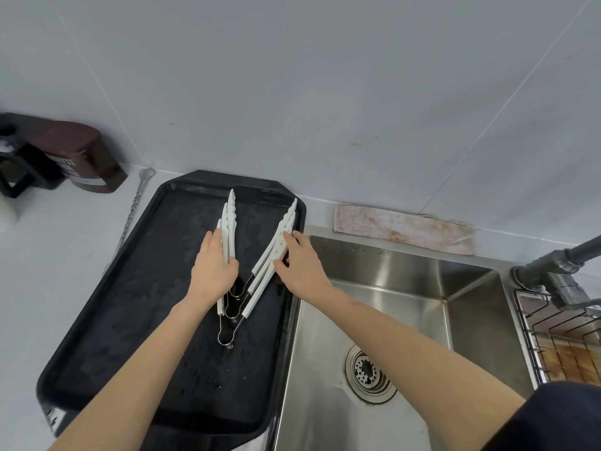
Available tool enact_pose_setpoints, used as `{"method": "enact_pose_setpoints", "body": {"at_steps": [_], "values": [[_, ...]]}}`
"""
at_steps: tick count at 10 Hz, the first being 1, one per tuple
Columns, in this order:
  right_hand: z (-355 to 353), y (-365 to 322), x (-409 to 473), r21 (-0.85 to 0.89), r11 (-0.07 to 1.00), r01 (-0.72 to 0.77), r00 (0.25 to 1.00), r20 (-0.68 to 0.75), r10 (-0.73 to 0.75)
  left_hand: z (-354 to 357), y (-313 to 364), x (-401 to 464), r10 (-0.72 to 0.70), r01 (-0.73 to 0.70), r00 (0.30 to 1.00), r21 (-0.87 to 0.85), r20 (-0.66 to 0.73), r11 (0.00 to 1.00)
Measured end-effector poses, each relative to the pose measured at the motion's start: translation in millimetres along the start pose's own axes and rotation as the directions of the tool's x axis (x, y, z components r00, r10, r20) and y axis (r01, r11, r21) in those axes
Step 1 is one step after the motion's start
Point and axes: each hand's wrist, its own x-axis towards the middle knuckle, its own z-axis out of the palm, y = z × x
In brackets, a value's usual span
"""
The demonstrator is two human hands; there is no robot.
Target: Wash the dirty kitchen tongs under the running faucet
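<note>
white plastic arms on wire springs: several pairs of tongs (257,265) lie nested in a splayed v on the black tray (130,304), which sits just left of the sink (374,320). the sink is the landmark here. the tray's right rim touches or overlaps the sink's left edge, and the tongs lie toward that side, tips pointing away from the person, spring loops nearest them.

what could go wrong, as i judge it: the pairs are nested, so lifting one may drag the others and drop them on the tray or over the rim into the sink. the tray looks wet, so the plastic may be slick and slide from a light grip. the faucet (559,258) stands at the far right of the sink, and no water is seen running, so the tongs face a long carry across the basin.

the left hand (213,271) lies on the left bundle of arms, fingers partly curled over them, pressing or starting to grip; i cannot tell if it holds firmly. the right hand (300,265), nearest the sink, has fingers spread against the right bundle, touching but not clearly clasping it.
</note>
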Motion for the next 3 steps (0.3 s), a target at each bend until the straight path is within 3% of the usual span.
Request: {"method": "enact_pose_setpoints", "body": {"at_steps": [3], "values": [[-45.9, 1.7, -24.9, -0.223, 0.975, 0.020, 0.993, -0.108, -0.045, -17.4, 37.1, -9.1, 0.102, -0.093, 0.993, 0.155, -0.050, 0.984]]}}
